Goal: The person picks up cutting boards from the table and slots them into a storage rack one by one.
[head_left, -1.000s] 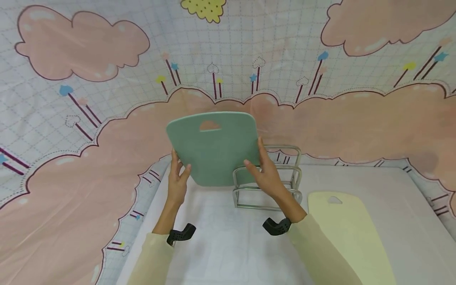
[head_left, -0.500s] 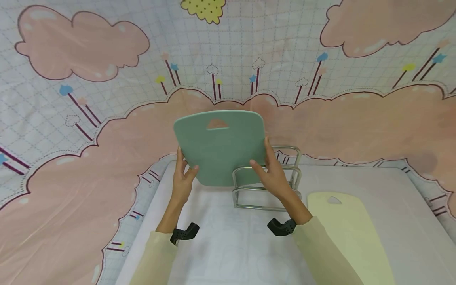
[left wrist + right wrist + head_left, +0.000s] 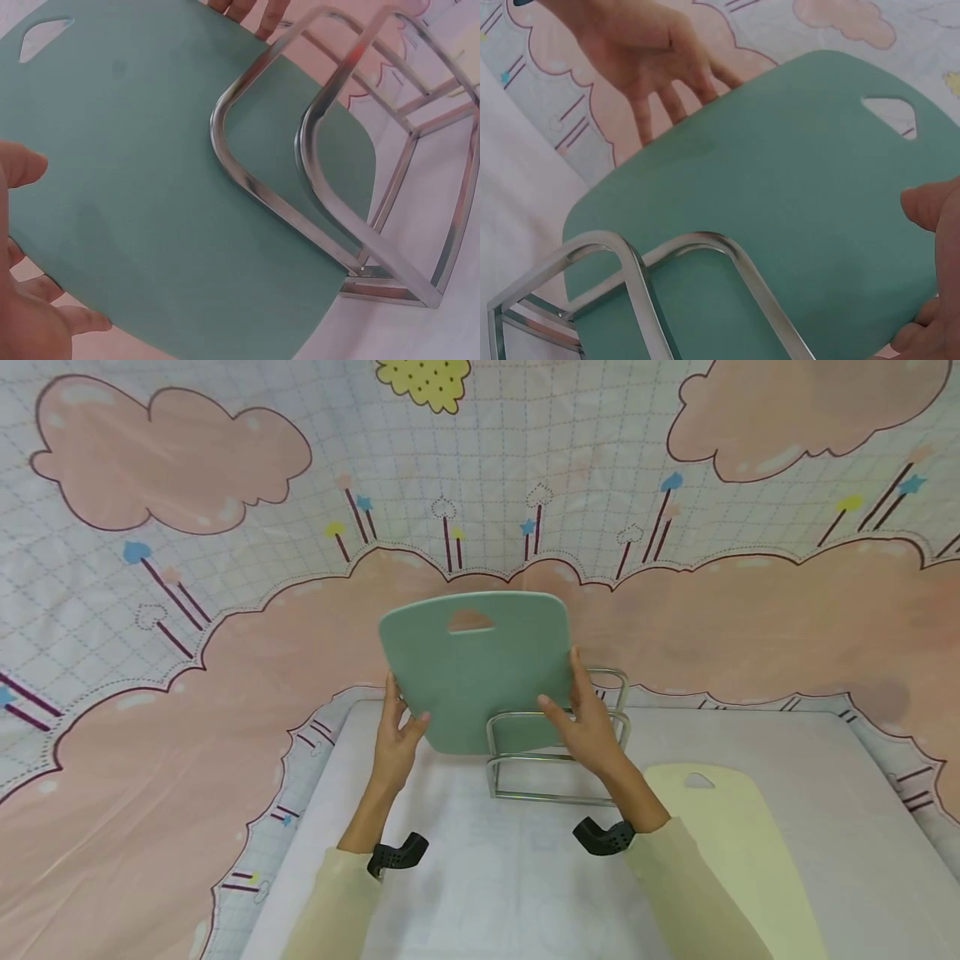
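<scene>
Both hands hold a green cutting board (image 3: 480, 668) upright, its cut-out handle at the top. My left hand (image 3: 395, 747) grips the left edge, thumb on the near face and fingers behind. On the right edge, my right hand (image 3: 585, 727) grips in the same way, in front of part of a metal rack (image 3: 553, 797). The board's lower right part stands behind the rack's front loops, as the left wrist view shows with the board (image 3: 165, 180) and rack (image 3: 307, 150). In the right wrist view, the left hand's fingers (image 3: 673, 105) touch the board's far edge. Whether the board touches the rack's base is hidden.
A pale yellow cutting board (image 3: 738, 852) lies flat on the white table (image 3: 495, 885), right of the rack and partly under the right sleeve. Behind the table hangs a patterned cloth (image 3: 750, 618) with clouds.
Both hands have moved right together with the green cutting board, so more of it is now behind the rack's front loops. The rack and yellow cutting board stay in place.
</scene>
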Available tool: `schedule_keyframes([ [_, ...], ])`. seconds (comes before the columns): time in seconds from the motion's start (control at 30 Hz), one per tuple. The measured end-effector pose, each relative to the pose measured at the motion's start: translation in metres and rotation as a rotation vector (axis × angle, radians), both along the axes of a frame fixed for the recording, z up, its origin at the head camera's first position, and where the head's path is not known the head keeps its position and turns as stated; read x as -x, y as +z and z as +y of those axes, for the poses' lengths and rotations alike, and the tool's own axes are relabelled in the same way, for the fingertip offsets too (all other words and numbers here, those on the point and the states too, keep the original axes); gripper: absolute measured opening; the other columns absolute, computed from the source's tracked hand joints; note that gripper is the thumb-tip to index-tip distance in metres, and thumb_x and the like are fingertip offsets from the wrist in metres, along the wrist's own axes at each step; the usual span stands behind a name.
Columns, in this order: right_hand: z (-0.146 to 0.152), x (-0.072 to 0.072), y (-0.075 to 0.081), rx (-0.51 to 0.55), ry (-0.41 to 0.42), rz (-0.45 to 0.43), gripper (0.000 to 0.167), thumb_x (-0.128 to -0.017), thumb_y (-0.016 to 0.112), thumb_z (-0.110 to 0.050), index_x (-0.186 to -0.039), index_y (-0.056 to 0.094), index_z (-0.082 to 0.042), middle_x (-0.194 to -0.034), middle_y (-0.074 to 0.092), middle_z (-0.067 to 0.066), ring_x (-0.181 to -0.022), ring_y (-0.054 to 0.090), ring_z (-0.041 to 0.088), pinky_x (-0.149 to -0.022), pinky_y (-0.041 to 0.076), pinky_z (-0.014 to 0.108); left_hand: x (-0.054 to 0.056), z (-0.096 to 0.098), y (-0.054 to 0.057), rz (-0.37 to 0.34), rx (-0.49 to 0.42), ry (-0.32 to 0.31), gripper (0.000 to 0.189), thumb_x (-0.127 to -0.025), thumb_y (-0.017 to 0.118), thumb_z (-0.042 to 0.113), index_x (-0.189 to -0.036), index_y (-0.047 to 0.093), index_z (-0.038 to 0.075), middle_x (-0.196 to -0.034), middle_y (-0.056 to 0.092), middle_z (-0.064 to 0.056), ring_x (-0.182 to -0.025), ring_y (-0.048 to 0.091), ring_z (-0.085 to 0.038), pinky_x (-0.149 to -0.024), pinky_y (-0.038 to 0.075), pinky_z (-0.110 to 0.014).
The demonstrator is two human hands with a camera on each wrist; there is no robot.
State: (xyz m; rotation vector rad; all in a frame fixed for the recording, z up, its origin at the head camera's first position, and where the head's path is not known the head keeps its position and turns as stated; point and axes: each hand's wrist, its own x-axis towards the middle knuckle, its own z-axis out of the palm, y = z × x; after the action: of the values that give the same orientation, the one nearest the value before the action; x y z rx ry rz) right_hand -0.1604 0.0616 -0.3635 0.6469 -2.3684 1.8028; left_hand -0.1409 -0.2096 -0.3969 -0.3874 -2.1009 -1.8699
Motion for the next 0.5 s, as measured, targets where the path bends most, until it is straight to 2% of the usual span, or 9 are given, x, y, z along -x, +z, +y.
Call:
schedule_keyframes([
  [0.27,0.007,0.0,-0.002,0.003,-0.001,-0.017,0.076,-0.099,0.052,-0.01,-0.152,-0.002,-0.003,-0.158,-0.002,0.014,-0.143,0.009,0.029,-0.112,0.02,0.046,0.001,0.004,-0.002,0.004,-0.007,-0.028,0.08,-0.095,0.047,-0.01,-0.153,-0.006,0.007,-0.157,0.002,-0.016,-0.139,0.018,-0.038,-0.11,0.02,-0.055],
  [0.5,0.014,0.002,-0.001,0.02,0.009,0.007,0.076,-0.098,0.051,-0.006,-0.151,-0.002,0.0,-0.158,-0.002,0.018,-0.143,0.008,0.031,-0.112,0.019,0.048,0.001,0.008,-0.002,0.019,0.013,-0.05,0.08,-0.095,0.047,-0.01,-0.153,-0.005,0.01,-0.157,0.005,-0.014,-0.138,0.022,-0.037,-0.11,0.023,-0.053],
])
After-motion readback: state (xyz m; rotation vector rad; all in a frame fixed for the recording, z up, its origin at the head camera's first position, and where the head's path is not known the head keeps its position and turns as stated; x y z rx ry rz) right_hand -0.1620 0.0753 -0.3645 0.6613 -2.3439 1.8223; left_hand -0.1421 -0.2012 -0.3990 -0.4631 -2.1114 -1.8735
